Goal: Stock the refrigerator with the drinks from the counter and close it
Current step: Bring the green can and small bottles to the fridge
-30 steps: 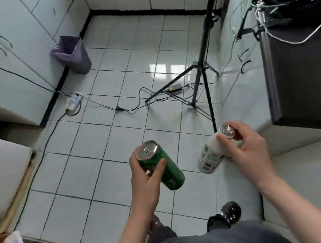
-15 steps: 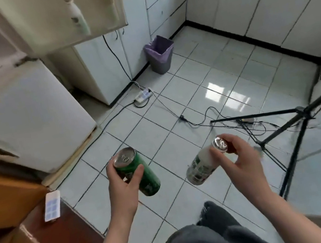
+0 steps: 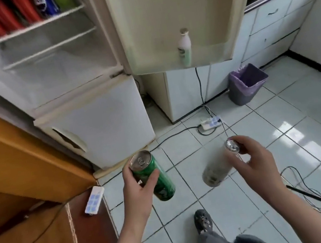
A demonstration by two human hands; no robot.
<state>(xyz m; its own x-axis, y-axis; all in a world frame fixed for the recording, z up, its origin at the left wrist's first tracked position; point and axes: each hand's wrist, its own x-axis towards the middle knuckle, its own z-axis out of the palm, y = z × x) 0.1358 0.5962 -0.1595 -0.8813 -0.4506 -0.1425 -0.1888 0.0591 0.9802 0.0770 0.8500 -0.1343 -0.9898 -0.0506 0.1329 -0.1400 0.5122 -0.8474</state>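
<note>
Green painted metal marks the slim can [image 3: 163, 185], which the left grip [image 3: 139, 187] holds wrapped round its middle, thumb across the near face, with the pull-tab end tilted up. Just to the right of it, the right grip [image 3: 253, 165] pinches a pale bottle [image 3: 215, 170] by its silvery capped top, so the body hangs down and slants toward the left grip. Blur hides the label, but it looks like a milky drink. Both drinks are in the air above the tiled floor. The can seems sealed, so it should be stiff, fairly weighty and smooth enough to slip, and the mid-body hold suits it. The bottle will tend to swing from a pinch at the cap, so taking it lower on the body would steady it for placing. Up and ahead of the left grip, the refrigerator [image 3: 74, 76] has its upper compartment open, and the top wire shelf [image 3: 32, 30] carries a row of red, blue and green drinks [image 3: 8, 15]. Well above the right grip, the open door [image 3: 156, 4] has one white bottle with green on its label [image 3: 184, 48] standing upright in its pocket. The lower door [image 3: 101, 121] is shut.
</note>
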